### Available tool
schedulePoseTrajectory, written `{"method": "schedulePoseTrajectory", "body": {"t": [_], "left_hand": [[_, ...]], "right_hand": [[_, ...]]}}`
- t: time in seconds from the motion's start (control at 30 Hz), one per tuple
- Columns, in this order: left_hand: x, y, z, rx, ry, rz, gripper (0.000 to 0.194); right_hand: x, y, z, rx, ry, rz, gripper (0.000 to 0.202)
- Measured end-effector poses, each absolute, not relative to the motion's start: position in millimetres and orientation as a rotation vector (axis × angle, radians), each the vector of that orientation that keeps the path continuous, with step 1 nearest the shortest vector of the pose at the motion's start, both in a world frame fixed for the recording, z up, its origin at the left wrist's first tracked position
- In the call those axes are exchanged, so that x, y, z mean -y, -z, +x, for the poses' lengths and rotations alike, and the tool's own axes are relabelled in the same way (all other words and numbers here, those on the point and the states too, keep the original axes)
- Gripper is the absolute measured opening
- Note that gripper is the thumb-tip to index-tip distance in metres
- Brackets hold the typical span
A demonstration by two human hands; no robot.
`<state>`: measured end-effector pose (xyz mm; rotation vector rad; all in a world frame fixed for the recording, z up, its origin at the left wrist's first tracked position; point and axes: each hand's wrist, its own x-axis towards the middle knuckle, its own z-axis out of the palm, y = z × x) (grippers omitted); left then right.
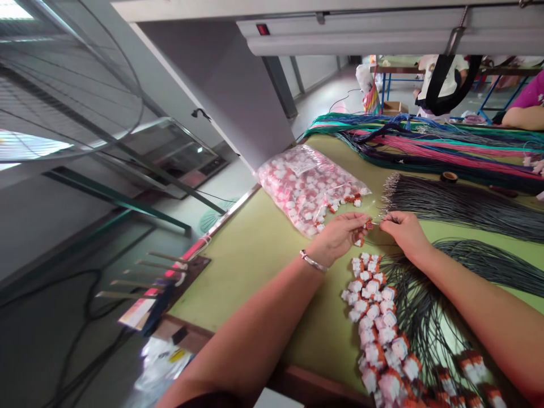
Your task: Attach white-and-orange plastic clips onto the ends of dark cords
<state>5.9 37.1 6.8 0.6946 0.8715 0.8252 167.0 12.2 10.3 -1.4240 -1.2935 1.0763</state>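
Observation:
My left hand (342, 233) pinches a small orange and white connector housing (369, 225), with another connector (359, 242) showing just below its fingers. Close by on the right, my right hand (402, 228) is closed on the end of a thin black wire, whose bright metal tip points at the housing. Whether the tip is inside the housing is too small to tell. Below the hands lies a long pile of white and orange connectors (373, 311) with black wires (425, 306) running from them. A clear bag (297, 175) full of such connectors lies beyond my left hand, some spilling from its mouth.
A bundle of black wires with metal tips (459, 204) lies to the right, a tape roll (449, 177) at its far side. Coloured wires (408, 139) cross the back of the green table (238, 266). A pronged rack (170, 283) stands at the left edge. Other people (444, 79) sit beyond.

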Motion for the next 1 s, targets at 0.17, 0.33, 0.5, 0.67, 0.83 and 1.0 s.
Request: {"method": "schedulePoseTrajectory", "body": {"t": [0.17, 0.33, 0.5, 0.67, 0.83, 1.0], "left_hand": [[-34, -11, 5, -0.838, -0.860, 0.791, 0.006], [-30, -15, 8, -0.942, -0.921, 1.099, 0.012], [-33, -11, 7, -0.974, -0.902, 1.245, 0.013], [-34, -7, 5, -0.884, -0.855, 1.175, 0.022], [-31, -4, 10, -0.970, -0.861, 1.230, 0.021], [-32, -3, 10, -0.946, -0.782, 1.237, 0.021]], "right_hand": [[-12, -10, 167, 1.277, -1.021, -1.474, 0.019], [-14, -10, 168, 1.255, -1.109, -1.482, 0.016], [-15, -8, 172, 1.283, -1.180, -1.440, 0.017], [-15, -5, 174, 1.334, -1.178, -1.400, 0.015], [-17, 1, 176, 1.420, -1.176, -1.404, 0.016], [-19, 1, 178, 1.492, -1.174, -1.414, 0.017]]}}
